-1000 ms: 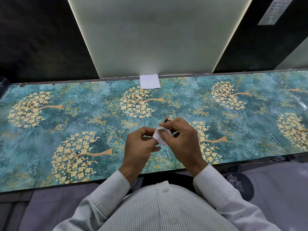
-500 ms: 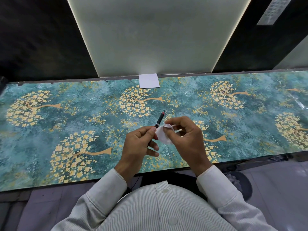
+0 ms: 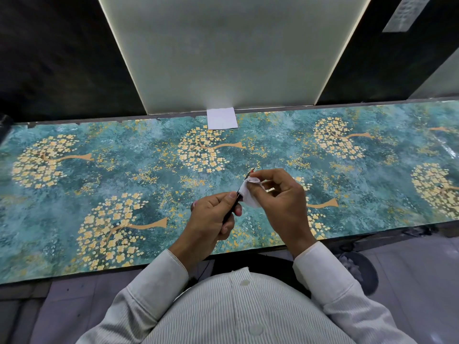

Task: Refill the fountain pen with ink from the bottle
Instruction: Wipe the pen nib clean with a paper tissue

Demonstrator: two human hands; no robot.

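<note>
Floral table point(image 3: 99, 170); hands hold pen point(image 3: 236, 198), tissue point(image 3: 249, 194).

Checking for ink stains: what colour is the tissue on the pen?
White, no stains visible, in the head view: tissue.

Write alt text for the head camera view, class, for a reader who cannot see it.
A person's left hand holds a dark pen while the right hand pinches a white tissue around its upper end, above a teal table patterned with golden trees. A white paper square lies at the table's far edge.
</note>
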